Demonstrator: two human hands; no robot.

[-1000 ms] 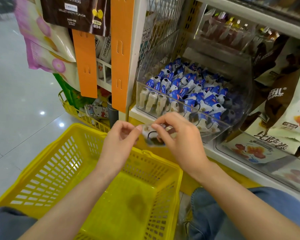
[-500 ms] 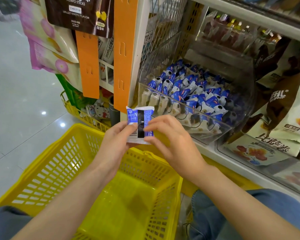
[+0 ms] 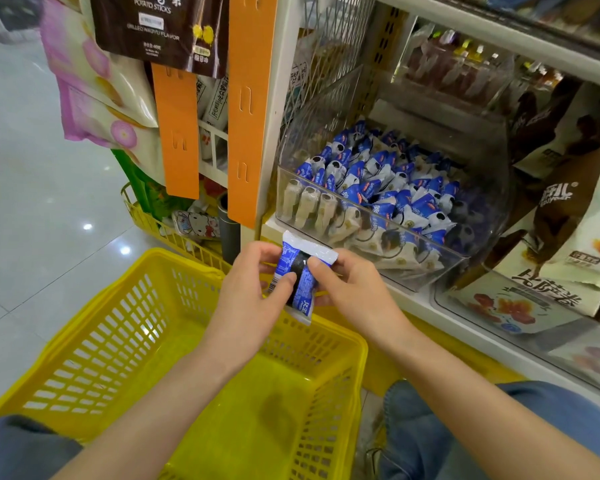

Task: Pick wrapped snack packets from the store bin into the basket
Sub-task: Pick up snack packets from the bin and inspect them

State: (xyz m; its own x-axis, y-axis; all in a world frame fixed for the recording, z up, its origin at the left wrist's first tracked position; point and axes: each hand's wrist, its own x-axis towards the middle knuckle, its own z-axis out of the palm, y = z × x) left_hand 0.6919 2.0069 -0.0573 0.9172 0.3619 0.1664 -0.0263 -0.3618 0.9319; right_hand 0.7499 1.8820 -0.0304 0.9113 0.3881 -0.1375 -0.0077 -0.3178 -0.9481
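Head view. Transfer step, by judgement: packet (image 3: 303,292) pinched between left hand (image 3: 246,299) and right hand (image 3: 354,292), held over far rim of basket (image 3: 94,344), just below bin (image 3: 309,140). Next, likely: lower into basket, loosen both pinches, then reach into bin for another.

Snack packet (image 3: 300,278): glossy plastic film wrap, crinkled sealed ends. Basket (image 3: 94,341): yellow plastic lattice, smooth, slight sheen. Bin (image 3: 489,202): clear hard plastic, glossy. Shelf strips (image 3: 250,98): orange plastic, matt. Floor (image 3: 32,202): polished tile, reflective. Trousers (image 3: 430,438): blue denim cloth, matt.
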